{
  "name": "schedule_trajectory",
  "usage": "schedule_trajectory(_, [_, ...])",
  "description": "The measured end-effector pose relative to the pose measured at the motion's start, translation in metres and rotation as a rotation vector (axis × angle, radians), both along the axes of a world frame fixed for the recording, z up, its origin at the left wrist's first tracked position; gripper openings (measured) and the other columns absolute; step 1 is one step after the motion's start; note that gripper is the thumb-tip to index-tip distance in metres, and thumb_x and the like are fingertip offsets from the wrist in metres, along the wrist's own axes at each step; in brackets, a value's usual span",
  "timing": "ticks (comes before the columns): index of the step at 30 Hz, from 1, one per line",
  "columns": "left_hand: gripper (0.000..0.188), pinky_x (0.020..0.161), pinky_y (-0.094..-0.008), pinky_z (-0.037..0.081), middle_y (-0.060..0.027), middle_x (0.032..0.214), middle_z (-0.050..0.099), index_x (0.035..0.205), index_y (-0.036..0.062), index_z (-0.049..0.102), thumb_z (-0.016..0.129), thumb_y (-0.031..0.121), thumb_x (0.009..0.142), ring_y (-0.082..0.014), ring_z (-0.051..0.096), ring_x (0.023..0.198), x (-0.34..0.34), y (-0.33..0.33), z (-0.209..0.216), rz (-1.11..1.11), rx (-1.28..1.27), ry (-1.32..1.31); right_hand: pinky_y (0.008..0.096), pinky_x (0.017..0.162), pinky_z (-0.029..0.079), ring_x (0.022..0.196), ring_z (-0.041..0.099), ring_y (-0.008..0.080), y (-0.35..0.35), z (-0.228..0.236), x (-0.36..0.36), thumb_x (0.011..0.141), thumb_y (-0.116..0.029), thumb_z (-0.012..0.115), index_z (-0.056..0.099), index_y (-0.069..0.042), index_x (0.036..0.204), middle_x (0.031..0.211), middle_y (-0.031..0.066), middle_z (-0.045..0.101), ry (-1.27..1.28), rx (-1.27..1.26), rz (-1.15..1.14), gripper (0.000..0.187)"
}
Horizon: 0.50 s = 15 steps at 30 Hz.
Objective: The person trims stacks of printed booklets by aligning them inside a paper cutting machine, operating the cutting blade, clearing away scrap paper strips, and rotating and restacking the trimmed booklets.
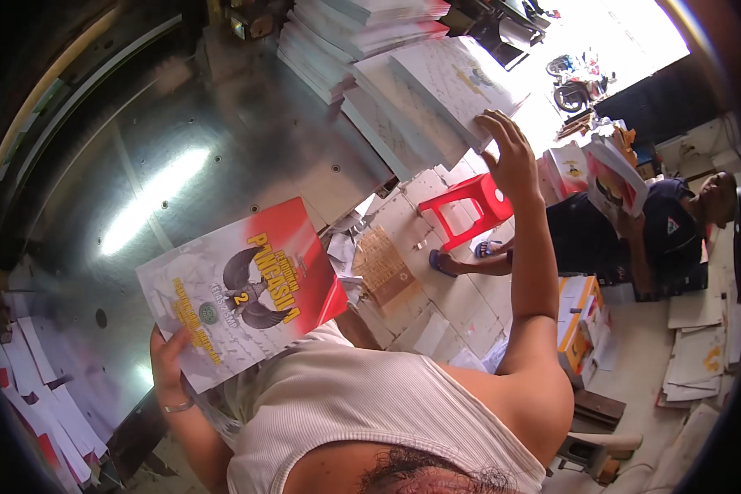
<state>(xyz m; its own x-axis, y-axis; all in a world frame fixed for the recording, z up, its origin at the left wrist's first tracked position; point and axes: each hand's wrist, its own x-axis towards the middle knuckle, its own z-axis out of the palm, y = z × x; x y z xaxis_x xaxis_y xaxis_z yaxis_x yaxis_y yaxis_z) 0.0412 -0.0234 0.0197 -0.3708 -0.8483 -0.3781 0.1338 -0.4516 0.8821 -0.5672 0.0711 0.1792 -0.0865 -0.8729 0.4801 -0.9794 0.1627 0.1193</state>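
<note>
My left hand (pixel 169 356) grips the lower left corner of a book (pixel 243 300) with a red and grey-white cover, thumb on the front. On the cover is a dark winged emblem with yellow lettering. The book is tilted over the near edge of a shiny metal table (pixel 255 152). My right hand (pixel 512 152) is raised with its fingers spread at the near corner of a stack of books (pixel 461 86) with pale covers. Its fingertips seem to touch the top book, and nothing shows in its palm.
Taller book piles (pixel 370 29) stand behind that stack. A red plastic stool (pixel 473 206) and flattened cardboard (pixel 380 267) are on the tiled floor. At the right, another person (pixel 589 235) holds several books. White paper stacks (pixel 53 403) lie at far left.
</note>
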Motion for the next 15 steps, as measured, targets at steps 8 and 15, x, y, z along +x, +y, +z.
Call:
schedule_trajectory(8, [0.051,0.096,-0.0333,0.047,-0.0103,0.123,0.065,0.134,-0.0033,0.052,0.064,0.012,0.087,-0.0211,0.063,0.108,0.023,0.007,-0.012,0.079,-0.017,-0.014,0.0420,0.100,0.047,0.117,0.061,0.0345,-0.033,0.016,-0.051,0.083,-0.007,0.073,0.060,-0.006,0.128,0.123,0.0170,0.065,-0.219,-0.169,0.133,0.047])
schedule_trajectory(15, [0.052,0.092,-0.0304,0.050,-0.0057,0.119,0.066,0.139,0.0000,0.053,0.069,0.011,0.091,-0.0161,0.063,0.105,0.004,0.013,-0.006,0.210,0.030,-0.084,0.0474,0.086,0.050,0.102,0.063,0.0404,-0.118,0.023,-0.129,0.090,-0.026,0.066,0.063,-0.004,0.118,0.112,0.0202,0.066,0.433,-0.556,0.031,0.036])
